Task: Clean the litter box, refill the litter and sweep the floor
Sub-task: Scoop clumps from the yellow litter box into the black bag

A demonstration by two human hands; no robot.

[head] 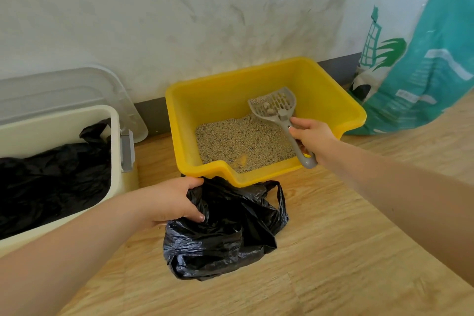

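A yellow litter box (pixel 220 90) stands on the wooden floor against the wall, with sandy litter (pixel 243 141) covering its bottom. My right hand (pixel 311 136) grips the handle of a grey slotted scoop (pixel 275 106), which is lifted above the litter and carries a few clumps. In front of the box lies a small black plastic bag (pixel 225 231). My left hand (pixel 170 200) grips the bag's left edge.
A cream bin (pixel 116 146) lined with a black bag stands at the left, its clear lid (pixel 77 87) tipped back against the wall. A large teal and white litter sack (pixel 420 67) leans on the wall at the right. Wooden floor (pixel 333 251) stretches in front.
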